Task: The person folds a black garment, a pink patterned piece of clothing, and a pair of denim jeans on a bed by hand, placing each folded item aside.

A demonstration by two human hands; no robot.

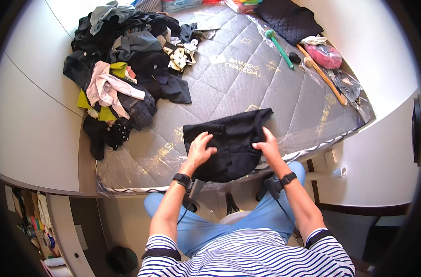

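Note:
A black garment (231, 149) lies spread at the near edge of a plastic-covered grey quilted mattress (231, 86), partly hanging over that edge. On its left part rests my left hand (200, 149), palm down with the fingers apart. My right hand (268, 144) is at the garment's right edge, thumb and forefinger spread; whether it pinches any cloth cannot be told. The garment's exact kind is unclear. Farther left on the mattress is a large heap of crumpled clothes (134, 45), mostly dark, with a pale pink garment (104, 86) on top.
At the right side of the mattress lie a green stick with a round head (281, 50), a wooden stick (328, 81), a pink item in clear plastic (323, 55) and a dark quilted item (286, 20). Folded coloured items lie at the far edge. White panels flank the mattress.

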